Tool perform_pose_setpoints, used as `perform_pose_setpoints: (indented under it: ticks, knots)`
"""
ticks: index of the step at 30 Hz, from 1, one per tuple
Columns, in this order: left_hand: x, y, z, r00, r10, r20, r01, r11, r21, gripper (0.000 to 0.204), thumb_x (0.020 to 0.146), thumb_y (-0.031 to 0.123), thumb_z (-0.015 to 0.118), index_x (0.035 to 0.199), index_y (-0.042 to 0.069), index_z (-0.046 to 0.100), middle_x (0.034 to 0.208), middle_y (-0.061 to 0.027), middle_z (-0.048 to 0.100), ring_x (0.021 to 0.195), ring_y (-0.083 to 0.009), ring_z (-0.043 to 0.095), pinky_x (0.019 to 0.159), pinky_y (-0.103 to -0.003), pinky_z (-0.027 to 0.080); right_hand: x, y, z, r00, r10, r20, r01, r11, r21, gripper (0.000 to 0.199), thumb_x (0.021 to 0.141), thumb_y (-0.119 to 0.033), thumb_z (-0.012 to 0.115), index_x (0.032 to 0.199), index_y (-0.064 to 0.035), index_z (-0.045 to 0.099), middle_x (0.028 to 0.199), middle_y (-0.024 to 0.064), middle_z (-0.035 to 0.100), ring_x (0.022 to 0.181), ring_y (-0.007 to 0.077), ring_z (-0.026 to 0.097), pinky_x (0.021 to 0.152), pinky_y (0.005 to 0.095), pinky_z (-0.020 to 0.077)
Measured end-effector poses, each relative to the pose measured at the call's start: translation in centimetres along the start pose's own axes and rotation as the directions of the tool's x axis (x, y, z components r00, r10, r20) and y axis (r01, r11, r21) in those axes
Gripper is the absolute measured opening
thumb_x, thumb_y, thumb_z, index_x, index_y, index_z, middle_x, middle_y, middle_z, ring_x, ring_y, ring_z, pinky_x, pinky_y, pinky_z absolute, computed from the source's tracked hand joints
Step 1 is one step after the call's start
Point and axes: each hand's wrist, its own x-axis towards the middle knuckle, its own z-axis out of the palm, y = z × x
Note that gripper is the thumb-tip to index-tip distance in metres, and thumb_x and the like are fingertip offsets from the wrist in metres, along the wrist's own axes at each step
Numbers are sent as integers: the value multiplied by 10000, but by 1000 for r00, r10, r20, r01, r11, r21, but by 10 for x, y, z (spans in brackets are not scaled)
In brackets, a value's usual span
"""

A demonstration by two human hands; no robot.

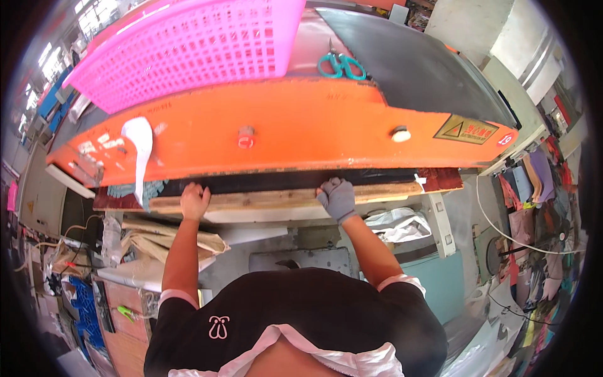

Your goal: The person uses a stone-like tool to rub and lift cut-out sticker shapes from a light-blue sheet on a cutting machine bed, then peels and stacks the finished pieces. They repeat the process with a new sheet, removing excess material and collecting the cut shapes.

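A long wooden board (264, 198) runs across in front of me, below the orange machine beam (314, 135). My left hand (195, 201), bare, is closed over its near edge toward the left. Further right, my right hand (338, 198), in a grey fingerless glove, is curled over the same board. Behind the board lies a black sheet or surface (264, 182), partly under the beam. The undersides of both hands are hidden.
A pink plastic basket (188, 53) stands on the machine's top at left, with teal-handled scissors (341, 66) to its right. A white spoon-shaped piece (143, 151) hangs on the beam's left. Brown paper (169, 239) and a white plastic bag (399, 224) lie below the board.
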Motion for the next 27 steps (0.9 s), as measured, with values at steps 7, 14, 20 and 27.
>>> perform_pose_setpoints:
  ticks: [7,14,20,27]
  knots:
    - [-15,8,-7,990,-101,101,105,994,-33,327,760,251,638,587,22,481,701,-147,499,771,-354,522,691,-458,428,-14,0,-4,982,90,165,-98,994,43,248,778,-291,548,699,-88,667,790,157,629,700,348,580,676,439,469]
    - [-97,37,-62,972,-114,208,109,993,38,302,770,232,628,589,31,494,722,-136,530,777,-342,544,675,-461,443,-93,-51,-48,994,83,76,-85,996,24,172,726,-212,622,644,-61,617,720,148,598,651,354,561,609,450,455]
    - [-191,67,-123,982,-36,184,36,999,3,282,755,189,624,566,40,479,676,-115,508,710,-323,533,625,-451,437,-170,-120,-101,977,209,28,-209,978,-1,138,699,-187,665,653,-77,595,669,117,562,606,344,541,559,445,440]
    - [-284,85,-170,989,29,148,-21,998,-60,244,726,140,632,557,65,473,651,-95,487,657,-303,515,573,-428,423,-150,-183,-81,980,197,25,-199,969,145,608,758,-401,682,1204,-39,484,1208,213,500,1120,383,475,918,436,406]
